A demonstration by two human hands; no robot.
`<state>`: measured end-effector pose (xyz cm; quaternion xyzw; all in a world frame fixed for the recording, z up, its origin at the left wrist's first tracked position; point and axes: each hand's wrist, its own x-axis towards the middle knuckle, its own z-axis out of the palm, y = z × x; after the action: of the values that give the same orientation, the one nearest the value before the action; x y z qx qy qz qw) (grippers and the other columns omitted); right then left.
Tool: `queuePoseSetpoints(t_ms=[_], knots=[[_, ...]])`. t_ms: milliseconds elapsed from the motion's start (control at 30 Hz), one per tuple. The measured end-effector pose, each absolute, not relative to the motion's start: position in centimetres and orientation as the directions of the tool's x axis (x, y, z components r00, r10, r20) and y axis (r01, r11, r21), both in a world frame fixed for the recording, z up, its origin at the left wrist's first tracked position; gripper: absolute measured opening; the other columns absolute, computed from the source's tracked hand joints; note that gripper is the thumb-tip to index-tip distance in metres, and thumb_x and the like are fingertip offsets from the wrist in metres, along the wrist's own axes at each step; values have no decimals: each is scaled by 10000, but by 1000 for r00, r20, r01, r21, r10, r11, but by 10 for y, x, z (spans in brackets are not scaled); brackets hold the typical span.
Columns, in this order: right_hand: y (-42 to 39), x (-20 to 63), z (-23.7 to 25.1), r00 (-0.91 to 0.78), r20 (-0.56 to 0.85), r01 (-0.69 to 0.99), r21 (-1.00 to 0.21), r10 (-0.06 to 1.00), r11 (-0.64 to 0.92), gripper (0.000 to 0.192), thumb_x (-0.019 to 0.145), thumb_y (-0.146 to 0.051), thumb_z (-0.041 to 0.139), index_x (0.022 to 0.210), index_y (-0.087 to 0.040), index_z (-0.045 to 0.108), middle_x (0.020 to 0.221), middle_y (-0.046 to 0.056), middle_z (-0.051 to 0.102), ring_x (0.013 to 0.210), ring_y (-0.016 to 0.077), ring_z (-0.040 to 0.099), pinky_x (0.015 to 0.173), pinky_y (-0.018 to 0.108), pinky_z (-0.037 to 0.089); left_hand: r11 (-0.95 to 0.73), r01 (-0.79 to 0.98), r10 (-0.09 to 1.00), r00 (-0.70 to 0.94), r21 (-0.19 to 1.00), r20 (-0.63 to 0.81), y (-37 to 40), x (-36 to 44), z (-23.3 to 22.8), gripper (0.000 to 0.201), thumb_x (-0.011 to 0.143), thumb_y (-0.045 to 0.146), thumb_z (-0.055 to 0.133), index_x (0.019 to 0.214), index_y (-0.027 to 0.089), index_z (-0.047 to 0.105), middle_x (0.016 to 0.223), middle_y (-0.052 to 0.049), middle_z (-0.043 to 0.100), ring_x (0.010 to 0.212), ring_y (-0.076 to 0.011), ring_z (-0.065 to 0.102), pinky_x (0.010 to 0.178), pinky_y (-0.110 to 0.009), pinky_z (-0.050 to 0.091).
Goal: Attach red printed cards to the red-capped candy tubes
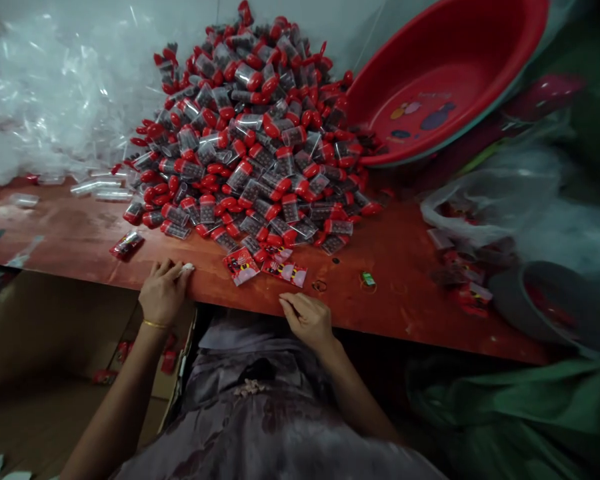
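Note:
My left hand (161,297) rests at the table's near edge, its fingers lightly bent and slightly apart on the surface. A small white bit (187,267) shows at a fingertip; whether it is held or wrapped on cannot be told. To the left of that hand's fingers lies a red packet (127,245). My right hand (307,319) is closed over the table edge, fingers curled in; anything inside is hidden. Just beyond it are flat red printed cards (285,272) and another red card (241,265). Behind them rises a heap of clear tubes with red caps (250,160) and dark contents.
A red basin (460,40) leans right of the heap. Clear plastic sleeves (70,87) pile up at the left. Rubber bands (319,286) and a green bit (367,279) lie right of the cards. A grey bucket (515,300) stands far right; an open carton (55,327) sits below left.

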<state>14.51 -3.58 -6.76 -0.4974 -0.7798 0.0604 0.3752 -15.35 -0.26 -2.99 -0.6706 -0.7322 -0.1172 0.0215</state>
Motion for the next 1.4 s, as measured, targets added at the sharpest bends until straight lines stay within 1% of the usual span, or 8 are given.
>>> queuePoseSetpoints(t_ms=[267, 400, 667, 1000, 1067, 1167, 1267, 1400], knots=[[-35, 144, -70, -222, 465, 752, -477, 857, 454, 177, 884, -228, 506, 882, -196, 681, 742, 25, 714, 664, 129, 656, 658, 232, 478, 7, 974, 940, -85, 229, 331, 6, -103, -18, 466, 867, 441, 437, 1247, 196, 547, 1460, -160, 346, 1355, -321, 289, 1046, -502, 264], [-35, 145, -70, -226, 471, 759, -463, 852, 457, 179, 886, -230, 503, 882, -196, 679, 727, 19, 710, 654, 128, 649, 655, 230, 468, -171, 942, 968, 108, 287, 225, 19, -69, -20, 454, 801, 490, 540, 1176, 245, 617, 1427, -121, 415, 1358, -330, 282, 1052, -499, 272], [-35, 145, -71, -236, 482, 755, -455, 844, 472, 151, 869, -210, 528, 868, -180, 676, 698, 23, 695, 633, 137, 642, 634, 241, 460, -119, 934, 981, 60, 336, 182, 26, -61, -31, 271, 841, 349, 516, 1002, 256, 714, 1307, -90, 555, 1322, -349, 345, 1035, -532, 283], [-14, 99, -30, -83, 202, 391, -894, 976, 218, 328, 834, -389, 535, 1077, -178, 598, 810, 33, 678, 563, 124, 582, 525, 234, 483, -203, 898, 918, 37, 389, 394, 12, -49, -2, 255, 825, 348, 535, 1004, 286, 705, 1363, -53, 503, 1352, -312, 302, 1095, -528, 185], [-3, 85, -26, -51, 184, 326, -926, 982, 191, 275, 861, -402, 484, 976, -187, 612, 774, 18, 660, 574, 122, 564, 534, 230, 474, -233, 858, 917, 37, 458, 397, 7, -45, 6, 251, 808, 319, 558, 1013, 288, 700, 1372, -42, 494, 1363, -304, 281, 1111, -522, 149], [7, 77, -25, 53, 251, 304, -926, 967, 224, 306, 899, -370, 402, 712, -203, 577, 617, -6, 590, 570, 127, 531, 541, 229, 453, -160, 655, 947, -109, 738, 302, 2, -41, 11, 349, 750, 337, 635, 1090, 263, 662, 1327, -56, 541, 1320, -295, 367, 1097, -472, 233], [5, 80, -24, 74, 296, 352, -901, 952, 252, 305, 895, -346, 411, 675, -201, 565, 559, -13, 559, 532, 124, 512, 510, 227, 424, 45, 143, 986, -168, 989, -21, -1, -37, 9, 389, 659, 408, 717, 980, 190, 697, 1041, -86, 697, 1025, -260, 611, 915, -354, 452], [-4, 85, -23, 48, 349, 463, -838, 936, 289, 323, 896, -340, 418, 644, -199, 563, 546, -3, 556, 512, 123, 504, 511, 233, 408, 316, -320, 937, -41, 893, -346, -5, -28, 6, 359, 570, 452, 767, 714, 132, 693, 689, -41, 687, 631, -142, 615, 646, -253, 504]])
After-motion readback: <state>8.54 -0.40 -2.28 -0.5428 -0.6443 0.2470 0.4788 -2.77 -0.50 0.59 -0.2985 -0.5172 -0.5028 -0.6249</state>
